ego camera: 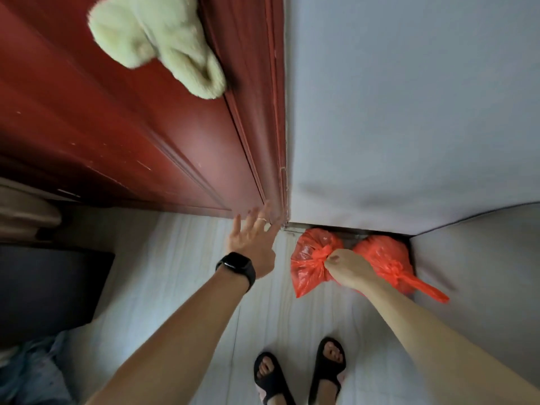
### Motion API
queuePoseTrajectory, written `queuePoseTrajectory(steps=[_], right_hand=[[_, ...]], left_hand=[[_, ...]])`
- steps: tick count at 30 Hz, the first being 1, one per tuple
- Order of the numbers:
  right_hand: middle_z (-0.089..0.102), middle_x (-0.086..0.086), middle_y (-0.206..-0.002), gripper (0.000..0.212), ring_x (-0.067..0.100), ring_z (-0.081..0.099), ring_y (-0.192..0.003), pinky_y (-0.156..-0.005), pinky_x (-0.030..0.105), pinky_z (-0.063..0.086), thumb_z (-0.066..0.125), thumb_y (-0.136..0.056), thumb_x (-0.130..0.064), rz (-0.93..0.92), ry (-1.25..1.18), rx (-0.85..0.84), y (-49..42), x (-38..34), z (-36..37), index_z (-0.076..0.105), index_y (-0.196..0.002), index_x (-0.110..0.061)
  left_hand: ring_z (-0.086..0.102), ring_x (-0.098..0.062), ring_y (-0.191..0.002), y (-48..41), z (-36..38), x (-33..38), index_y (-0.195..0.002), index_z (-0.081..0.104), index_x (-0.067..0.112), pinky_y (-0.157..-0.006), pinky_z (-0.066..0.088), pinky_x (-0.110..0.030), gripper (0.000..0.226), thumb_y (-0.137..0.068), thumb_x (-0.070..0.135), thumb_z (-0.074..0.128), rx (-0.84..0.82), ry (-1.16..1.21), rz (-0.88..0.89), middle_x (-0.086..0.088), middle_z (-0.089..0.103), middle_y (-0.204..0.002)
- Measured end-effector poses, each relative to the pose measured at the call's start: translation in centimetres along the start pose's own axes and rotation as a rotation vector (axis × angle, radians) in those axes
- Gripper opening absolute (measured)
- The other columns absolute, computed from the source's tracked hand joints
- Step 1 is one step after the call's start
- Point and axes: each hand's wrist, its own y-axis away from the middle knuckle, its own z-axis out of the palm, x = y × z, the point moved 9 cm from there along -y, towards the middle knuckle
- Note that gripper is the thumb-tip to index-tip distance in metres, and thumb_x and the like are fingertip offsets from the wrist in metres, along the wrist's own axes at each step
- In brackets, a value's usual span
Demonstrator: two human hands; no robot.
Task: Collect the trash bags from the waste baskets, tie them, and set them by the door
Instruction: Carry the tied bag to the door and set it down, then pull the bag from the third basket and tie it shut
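Red door [117,127] with green towel [157,39]; orange bag [306,267] by grey wall [409,112].

Two red trash bags are showing, left bag [306,260] and right bag [380,255], with two hands, left hand [254,244] and right hand [347,270]; also showing are one door [117,127], one green towel [152,39], one watch [236,266], one ring [261,219], two sandals [270,378]

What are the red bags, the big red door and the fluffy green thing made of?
The red bag pinched by the right hand and the second red bag look like thin glossy plastic: crinkled, shiny, knotted. The door seems painted or varnished wood, with moulded panels and scuffs. The fluffy green thing looks like soft plush cloth, probably a towel.
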Motion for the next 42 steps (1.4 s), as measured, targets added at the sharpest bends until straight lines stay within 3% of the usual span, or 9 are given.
queuePoseTrajectory(steps=[3,8,13,20,25,31,34,38,42], right_hand=[[0.070,0.005,-0.117,0.028,0.028,0.063,-0.112,-0.087,0.031,0.046,0.044,-0.097,-0.030,-0.122,0.015,0.049,6.4,-5.1,-3.9,0.069,-0.105,-0.018],[0.072,-0.003,-0.104,0.022,0.023,0.065,-0.101,-0.085,0.032,0.047,0.049,-0.093,-0.032,-0.368,0.089,0.167,19.4,-13.5,-10.2,0.069,-0.100,-0.027],[0.069,-0.016,-0.107,0.018,0.012,0.058,-0.105,-0.089,0.031,0.047,0.052,-0.093,-0.037,-0.565,0.075,0.245,32.0,-20.3,-14.4,0.066,-0.103,-0.033],[0.066,-0.023,-0.099,0.017,0.004,0.055,-0.092,-0.088,0.022,0.045,0.058,-0.095,-0.033,-0.934,0.005,0.227,45.6,-29.4,-13.7,0.067,-0.108,-0.037],[0.065,-0.023,-0.110,0.020,0.002,0.053,-0.106,-0.092,0.017,0.038,0.059,-0.095,-0.030,-1.247,0.140,0.065,52.2,-35.5,-7.4,0.068,-0.112,-0.035],[0.065,-0.018,-0.115,0.023,0.005,0.050,-0.108,-0.092,0.014,0.033,0.061,-0.093,-0.027,-1.552,0.404,-0.118,61.5,-38.2,3.3,0.068,-0.114,-0.033],[0.065,-0.018,-0.115,0.023,0.008,0.051,-0.108,-0.096,0.019,0.036,0.061,-0.092,-0.027,-1.703,0.487,-0.241,68.9,-38.2,9.6,0.068,-0.113,-0.032],[0.063,-0.020,-0.111,0.023,-0.003,0.049,-0.103,-0.096,0.019,0.035,0.062,-0.092,-0.027,-1.948,0.582,-0.410,80.8,-35.3,18.5,0.068,-0.113,-0.030],[0.065,-0.018,-0.117,0.025,0.009,0.053,-0.111,-0.098,0.021,0.038,0.062,-0.091,-0.030,-2.113,0.692,-0.561,92.5,-30.1,28.6,0.068,-0.115,-0.033]], left_hand=[[0.019,-0.025,-0.146,4.8,-0.8,0.2,-0.154,0.010,0.035,-0.118,0.022,-0.046,0.071,-0.093,0.027,0.044,-0.214,0.164,-0.025,-0.003,0.003,-0.165],[0.036,-0.027,-0.138,13.6,-7.8,-2.0,-0.152,0.025,0.031,-0.115,0.025,-0.045,0.059,-0.095,0.036,0.040,-0.203,0.319,-0.082,-0.004,0.033,-0.156],[0.048,-0.027,-0.127,23.7,-14.7,-7.2,-0.147,0.034,0.032,-0.113,0.026,-0.045,0.052,-0.096,0.041,0.037,-0.058,0.496,-0.226,-0.003,0.051,-0.142],[0.046,-0.018,-0.131,41.1,-18.9,-13.2,-0.144,0.040,0.034,-0.110,0.035,-0.036,0.048,-0.096,0.042,0.042,0.335,0.597,-0.507,0.006,0.049,-0.144],[0.049,-0.019,-0.128,56.5,-13.8,-14.8,-0.141,0.046,0.032,-0.104,0.044,-0.037,0.047,-0.094,0.041,0.047,0.481,0.621,-0.899,0.005,0.049,-0.144],[0.059,-0.029,-0.116,74.9,-7.8,-9.8,-0.135,0.055,0.027,-0.090,0.052,-0.040,0.045,-0.090,0.032,0.057,0.545,0.647,-1.311,-0.002,0.058,-0.133],[0.059,-0.024,-0.115,84.6,-5.1,-5.1,-0.134,0.055,0.028,-0.090,0.052,-0.037,0.045,-0.090,0.033,0.058,0.582,0.646,-1.531,0.000,0.059,-0.134],[0.055,-0.021,-0.123,97.3,-1.0,3.2,-0.136,0.055,0.030,-0.096,0.049,-0.037,0.045,-0.091,0.036,0.056,0.626,0.658,-1.826,0.002,0.056,-0.138],[0.053,-0.017,-0.124,109.2,4.5,13.6,-0.137,0.052,0.035,-0.096,0.048,-0.036,0.045,-0.092,0.038,0.054,0.629,0.681,-2.120,0.007,0.053,-0.140]])
